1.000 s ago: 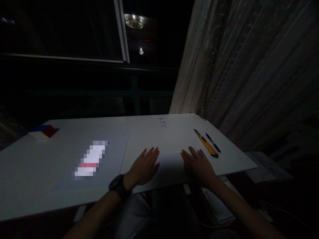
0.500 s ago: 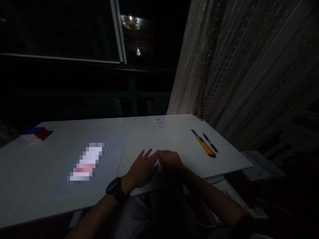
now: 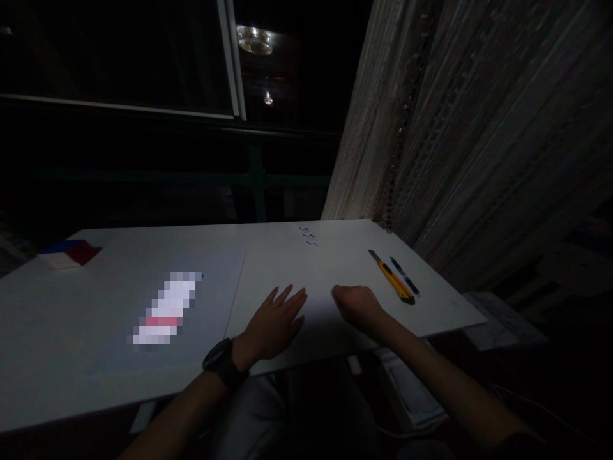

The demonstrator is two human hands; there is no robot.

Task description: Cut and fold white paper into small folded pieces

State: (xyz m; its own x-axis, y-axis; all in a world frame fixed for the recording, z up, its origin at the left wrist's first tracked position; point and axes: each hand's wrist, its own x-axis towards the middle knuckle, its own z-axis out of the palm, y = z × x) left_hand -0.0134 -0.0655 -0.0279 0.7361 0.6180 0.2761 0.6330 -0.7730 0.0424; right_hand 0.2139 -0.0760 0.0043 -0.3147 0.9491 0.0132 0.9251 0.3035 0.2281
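My left hand (image 3: 274, 322), with a black watch (image 3: 221, 361) on its wrist, lies palm down near the front edge of the white table (image 3: 275, 255). Its fingers are stretched out and slightly apart, and nothing shows in them. To its right, my right hand (image 3: 358, 306) is closed, knuckles up, over the tabletop. What its fingers hold, if anything, is hidden. Beyond the right hand lie a yellow utility knife (image 3: 395, 281) with its blade out and a dark pen (image 3: 405, 276). A gap of tabletop separates the two hands.
On the left lies a pale sheet (image 3: 218, 294) bearing a bright, pixelated oblong (image 3: 167, 310). A red, blue and white cube (image 3: 69, 253) sits at the far left. Several small dark marks (image 3: 309, 236) show near the back edge. A string curtain (image 3: 364, 140) hangs behind the right side.
My right hand has moved right, away from my left fingertips, which it was touching or nearly touching. My left hand has stayed in place.
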